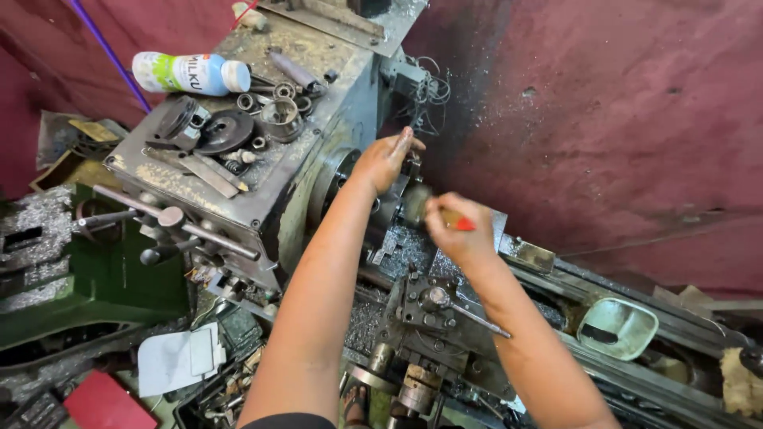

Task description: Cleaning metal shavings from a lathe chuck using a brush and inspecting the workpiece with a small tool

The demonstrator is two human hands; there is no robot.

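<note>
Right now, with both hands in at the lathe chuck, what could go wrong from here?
The left hand rests on the chuck; if the spindle turned, fingers could be caught. The right hand holds a red-tipped tool close to the workpiece, so a slip might strike it. Loose parts on the headstock could roll down.
</note>
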